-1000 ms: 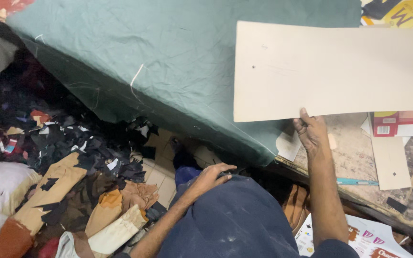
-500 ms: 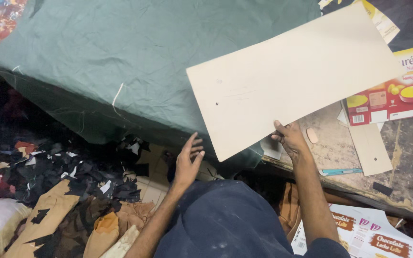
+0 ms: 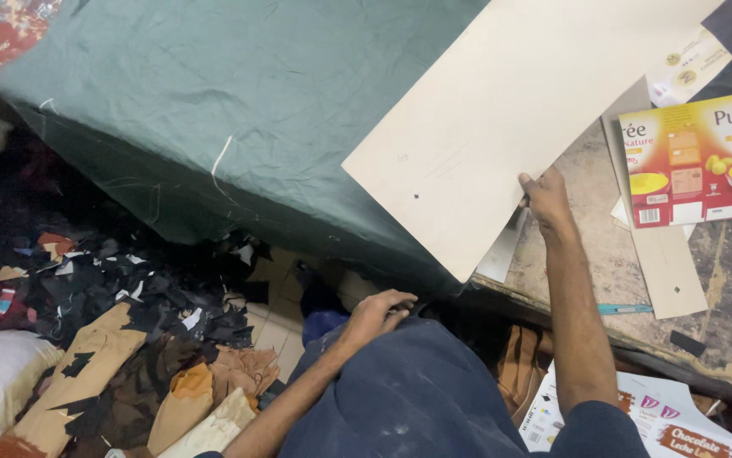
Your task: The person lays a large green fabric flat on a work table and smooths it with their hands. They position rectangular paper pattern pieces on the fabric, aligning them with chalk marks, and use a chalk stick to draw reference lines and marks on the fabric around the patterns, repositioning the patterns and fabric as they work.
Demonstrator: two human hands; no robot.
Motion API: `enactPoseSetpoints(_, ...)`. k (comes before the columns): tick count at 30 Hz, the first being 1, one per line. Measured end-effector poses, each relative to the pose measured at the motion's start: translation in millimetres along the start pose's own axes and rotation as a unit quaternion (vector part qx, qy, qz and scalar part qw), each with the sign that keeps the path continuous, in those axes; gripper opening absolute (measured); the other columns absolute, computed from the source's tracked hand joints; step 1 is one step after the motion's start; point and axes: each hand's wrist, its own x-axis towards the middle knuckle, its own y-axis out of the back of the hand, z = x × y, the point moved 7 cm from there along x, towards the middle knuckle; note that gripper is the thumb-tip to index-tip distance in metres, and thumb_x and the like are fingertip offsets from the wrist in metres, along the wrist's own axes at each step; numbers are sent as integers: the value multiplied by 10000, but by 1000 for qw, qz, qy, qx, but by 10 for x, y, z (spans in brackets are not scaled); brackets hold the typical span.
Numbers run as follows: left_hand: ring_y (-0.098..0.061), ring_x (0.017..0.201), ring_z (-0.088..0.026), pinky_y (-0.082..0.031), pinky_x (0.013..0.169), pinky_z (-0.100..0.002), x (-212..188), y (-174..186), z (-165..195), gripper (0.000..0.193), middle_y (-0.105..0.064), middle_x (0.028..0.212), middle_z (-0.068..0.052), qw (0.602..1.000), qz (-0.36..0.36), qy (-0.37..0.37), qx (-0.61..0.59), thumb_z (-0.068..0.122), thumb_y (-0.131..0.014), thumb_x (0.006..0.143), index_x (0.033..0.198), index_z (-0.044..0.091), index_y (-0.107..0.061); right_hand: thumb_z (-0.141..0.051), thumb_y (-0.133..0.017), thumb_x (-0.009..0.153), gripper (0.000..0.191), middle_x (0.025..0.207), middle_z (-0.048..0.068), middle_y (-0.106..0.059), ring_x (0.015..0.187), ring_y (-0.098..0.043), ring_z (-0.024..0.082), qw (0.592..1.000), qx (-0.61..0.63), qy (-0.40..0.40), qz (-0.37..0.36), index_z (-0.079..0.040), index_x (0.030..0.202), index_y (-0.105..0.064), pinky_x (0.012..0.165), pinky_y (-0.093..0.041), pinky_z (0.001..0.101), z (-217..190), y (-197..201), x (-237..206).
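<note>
Here my left hand [image 3: 376,312] rests closed on the dark blue cloth [image 3: 408,399] over my lap, fingers curled against its edge, just under the worktop [image 3: 722,339]. To its left the floor is heaped with black scraps [image 3: 154,297] and tan offcuts [image 3: 86,382]. My right hand [image 3: 545,199] reaches further out, its grip pinching the near edge of a big pale cardboard sheet [image 3: 518,119], thumb on top. The sheet is tilted and lies partly over the green cloth [image 3: 213,93] draped across the worktop, partly above the bare wood. Beyond it a flattened orange and yellow box [image 3: 696,161] lies on the worktop. I judge I am placing the sheet on the cloth; the next move calls for squaring it and pressing it flat with both hands.
</note>
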Motion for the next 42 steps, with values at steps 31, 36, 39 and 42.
enactPoseSetpoints(31,-378,1407,-472,-373,1142,-514,1316,1280,-34,730,-423,1534,-298,919,233,-84,305,248,-917,737,1346,-38,-632,-99,-728,924,340,1000,178,-777,855,-763,267,973,-203,54,91,25,1223,-623,735,-587,375,-336,-442,249)
enactPoseSetpoints(36,-385,1422,-446,-392,1153,-506,1342,1199,-10,731,-433,1546,-275,925,228,-76,295,245,-919,737,1346,-41,-632,-161,-791,892,438,941,202,-761,846,-755,330,956,-252,66,135,30,1238,-602,759,-577,426,-373,-344,271)
enactPoseSetpoints(39,-374,1441,-442,-387,1155,-506,1335,1164,-31,734,-416,1557,-285,922,220,-64,313,248,-908,756,1355,-59,-617,-154,-794,894,489,950,189,-752,833,-753,324,959,-253,43,123,42,1284,-574,733,-584,432,-353,-349,242)
enactPoseSetpoints(42,-368,1452,-436,-376,1164,-503,1312,1157,-63,739,-400,1566,-286,921,219,-51,317,248,-900,764,1364,-68,-606,-142,-758,892,587,987,172,-747,835,-773,290,972,-220,-29,79,50,1384,-502,728,-609,415,-310,-393,185)
